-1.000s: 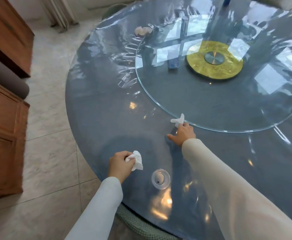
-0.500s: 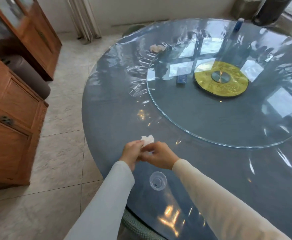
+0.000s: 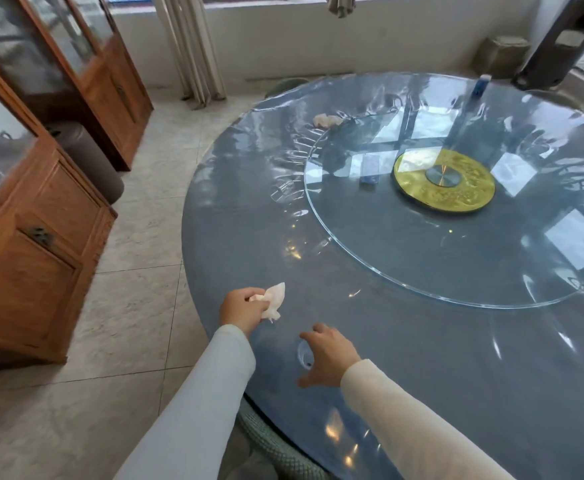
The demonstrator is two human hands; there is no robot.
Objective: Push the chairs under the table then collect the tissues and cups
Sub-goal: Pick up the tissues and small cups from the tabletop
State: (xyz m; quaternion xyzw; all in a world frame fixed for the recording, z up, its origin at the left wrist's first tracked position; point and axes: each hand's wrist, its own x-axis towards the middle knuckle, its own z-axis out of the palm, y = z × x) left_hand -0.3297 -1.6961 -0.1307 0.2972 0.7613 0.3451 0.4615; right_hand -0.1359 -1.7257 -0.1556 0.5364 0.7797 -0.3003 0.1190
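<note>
In the head view the left hand (image 3: 240, 306) is clenched round white crumpled tissues (image 3: 273, 298), held just over the near edge of the table (image 3: 439, 368). The right hand (image 3: 332, 355), just beside it, arches with fingers and thumb spread over a clear plastic cup (image 3: 304, 355) under its palm; whether it touches the cup I cannot tell. Collecting looks under way with the cup next: the fingers must close gently on its thin wall, and another tissue wad (image 3: 325, 120) lies far beyond both hands.

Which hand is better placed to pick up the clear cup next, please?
The right hand: it is empty, fingers spread just over the clear cup, while the left hand grips the tissues.
</note>
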